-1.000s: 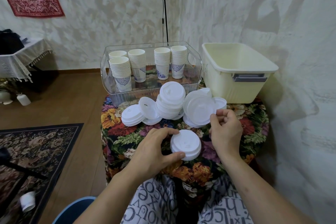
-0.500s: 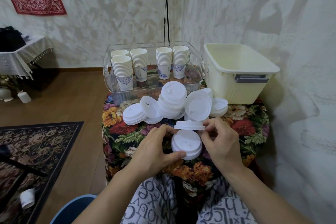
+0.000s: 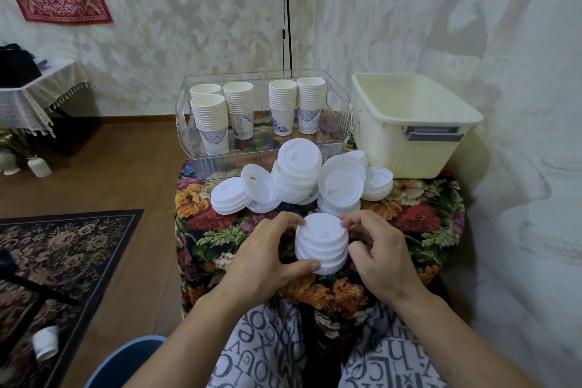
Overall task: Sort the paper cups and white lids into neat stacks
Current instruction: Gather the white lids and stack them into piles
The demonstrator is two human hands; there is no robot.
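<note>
Both hands (image 3: 267,253) (image 3: 382,257) cup lid stack (image 3: 322,242); loose lids (image 3: 296,176) crowd behind.

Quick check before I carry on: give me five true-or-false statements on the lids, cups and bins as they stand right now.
1. Both hands hold the near lid stack. True: left hand and right hand flank it.
2. The cream bin holds lids. False: no lids show in it.
3. The paper cups stand in the clear bin. True.
4. Every lid is neatly stacked. False: the loose lids behind lean in a jumble.
5. The tablecloth is plain white. False: floral.
</note>
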